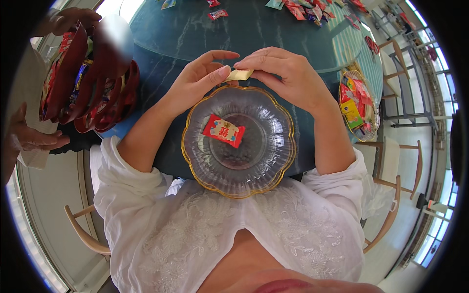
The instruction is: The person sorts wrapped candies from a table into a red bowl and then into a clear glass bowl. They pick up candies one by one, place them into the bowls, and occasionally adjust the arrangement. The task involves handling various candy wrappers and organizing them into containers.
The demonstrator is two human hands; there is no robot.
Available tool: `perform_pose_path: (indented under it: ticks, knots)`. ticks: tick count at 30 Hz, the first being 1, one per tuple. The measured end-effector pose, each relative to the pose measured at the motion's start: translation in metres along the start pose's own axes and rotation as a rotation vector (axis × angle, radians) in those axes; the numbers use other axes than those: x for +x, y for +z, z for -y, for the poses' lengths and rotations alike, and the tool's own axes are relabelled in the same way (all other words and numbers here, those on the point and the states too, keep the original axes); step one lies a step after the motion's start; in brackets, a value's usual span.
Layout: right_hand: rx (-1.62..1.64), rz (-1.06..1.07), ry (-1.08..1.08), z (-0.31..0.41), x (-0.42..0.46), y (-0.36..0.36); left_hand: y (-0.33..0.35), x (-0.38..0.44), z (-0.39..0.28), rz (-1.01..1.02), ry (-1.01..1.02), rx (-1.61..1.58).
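Observation:
Just beyond the far rim of a clear fluted bowl with a gold edge, my left hand and my right hand hold a small pale-yellow wrapped piece between them. The thumb of my left hand presses one end, and the fingers of my right hand pinch the other. One red and cream wrapped sweet lies inside the bowl, left of its middle. The bowl is at the near edge of the dark green marbled table, close to my chest.
At left, another person's hands are beside dark red containers filled with sweets. A gold-rimmed dish of packets stands at right, with red-handled scissors beyond. Loose wrapped sweets lie across the far side. Wooden chairs surround the table.

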State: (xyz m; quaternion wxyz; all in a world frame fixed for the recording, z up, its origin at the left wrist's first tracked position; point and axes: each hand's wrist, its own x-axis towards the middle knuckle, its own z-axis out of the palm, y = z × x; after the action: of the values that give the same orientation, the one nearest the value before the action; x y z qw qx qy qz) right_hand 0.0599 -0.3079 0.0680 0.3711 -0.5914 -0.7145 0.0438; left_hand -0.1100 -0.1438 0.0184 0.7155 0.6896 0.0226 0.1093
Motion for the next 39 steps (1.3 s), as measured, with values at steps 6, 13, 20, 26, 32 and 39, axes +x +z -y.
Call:
perform_pose_path:
  ticks: [6,13,20,26,32,39]
  knots:
    - [-0.006,0.004,0.003,0.005,-0.001,-0.003,-0.002,-0.001,-0.005,0.026,-0.019,-0.035]
    - [0.007,0.01,-0.027,0.008,-0.001,-0.007,-0.002,-0.002,-0.006,0.088,0.033,-0.146]
    - [0.108,0.051,-0.047,0.015,-0.004,-0.008,-0.003,-0.006,-0.013,0.117,0.012,-0.092]
    - [0.245,0.258,-0.151,0.03,-0.011,0.007,-0.006,-0.004,-0.009,0.12,-0.006,-0.071]
    - [0.142,0.393,-0.149,0.041,-0.017,0.022,-0.001,-0.004,-0.008,0.118,-0.032,0.023]
    - [0.171,0.509,-0.07,0.04,-0.015,0.019,0.0,-0.004,-0.01,0.113,-0.032,0.036]
